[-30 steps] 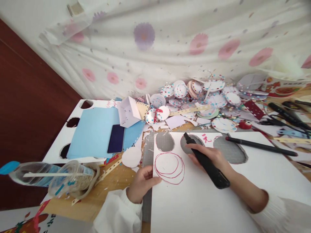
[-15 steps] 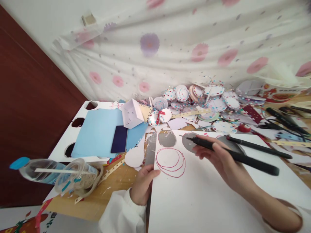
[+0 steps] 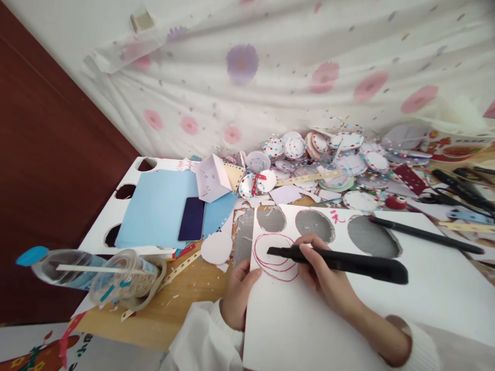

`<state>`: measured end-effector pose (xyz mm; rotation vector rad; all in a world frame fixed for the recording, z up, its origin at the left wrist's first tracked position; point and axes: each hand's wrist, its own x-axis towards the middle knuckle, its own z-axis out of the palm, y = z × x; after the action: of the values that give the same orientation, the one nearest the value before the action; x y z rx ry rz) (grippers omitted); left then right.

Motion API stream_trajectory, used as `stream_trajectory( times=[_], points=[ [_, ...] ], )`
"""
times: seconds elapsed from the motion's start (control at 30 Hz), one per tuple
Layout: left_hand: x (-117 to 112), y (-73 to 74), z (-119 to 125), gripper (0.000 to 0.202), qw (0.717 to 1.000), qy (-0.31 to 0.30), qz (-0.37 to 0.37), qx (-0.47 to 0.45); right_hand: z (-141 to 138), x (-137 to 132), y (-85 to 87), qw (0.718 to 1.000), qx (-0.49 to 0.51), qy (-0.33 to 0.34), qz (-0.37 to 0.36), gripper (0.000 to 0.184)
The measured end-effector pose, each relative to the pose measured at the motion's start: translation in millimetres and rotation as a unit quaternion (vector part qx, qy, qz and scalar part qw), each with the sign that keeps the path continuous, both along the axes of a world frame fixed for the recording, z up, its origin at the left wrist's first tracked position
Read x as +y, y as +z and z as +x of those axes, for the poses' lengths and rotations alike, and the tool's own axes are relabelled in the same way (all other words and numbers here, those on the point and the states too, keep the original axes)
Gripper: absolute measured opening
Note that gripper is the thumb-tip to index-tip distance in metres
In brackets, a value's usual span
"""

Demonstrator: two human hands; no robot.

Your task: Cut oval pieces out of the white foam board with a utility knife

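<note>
A large white paper sheet (image 3: pixel 332 314) lies in front of me, with three round holes cut along its far edge and red circles (image 3: pixel 275 250) drawn near its left edge. My right hand (image 3: pixel 323 270) is closed round a long black tool (image 3: pixel 348 260), which lies almost level with its tip over the red circles. My left hand (image 3: pixel 237 291) pinches the sheet's left edge, thumb on top.
A grey cutting mat (image 3: pixel 243 237) shows under the sheet. Blue paper (image 3: pixel 158 208) and a dark phone (image 3: pixel 192 219) lie left. A plastic bottle (image 3: pixel 65 265) and cup (image 3: pixel 124 281) lie at near left. Dotted paper discs (image 3: pixel 328 154) pile up behind; black tools (image 3: pixel 425 234) lie right.
My right hand swung the black tool from over the middle hole, then brought it left and down until its tip sits over the red circles. My left hand stayed on the sheet's edge.
</note>
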<state>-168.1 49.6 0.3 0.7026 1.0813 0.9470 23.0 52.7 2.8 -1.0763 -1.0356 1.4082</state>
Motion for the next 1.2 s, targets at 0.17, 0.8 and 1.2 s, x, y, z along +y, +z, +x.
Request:
stream_trajectory(
  times=[0.17, 0.8, 1.2],
  points=[
    [3, -5.6, -1, 0.047, 0.998, 0.004, -0.008, 0.061, 0, 11, -7.9, 0.987, 0.154, 0.003, -0.035, 0.025],
    [4, -11.3, -15, 0.029, 0.925, -0.053, 0.186, 0.328, 2, -2, -7.3, 0.992, -0.084, 0.019, 0.097, 0.029],
    [9, 1.7, -10, 0.042, 0.987, -0.069, 0.058, 0.130, 4, 0, -24.0, 0.995, -0.027, 0.007, 0.098, 0.023]
  ],
)
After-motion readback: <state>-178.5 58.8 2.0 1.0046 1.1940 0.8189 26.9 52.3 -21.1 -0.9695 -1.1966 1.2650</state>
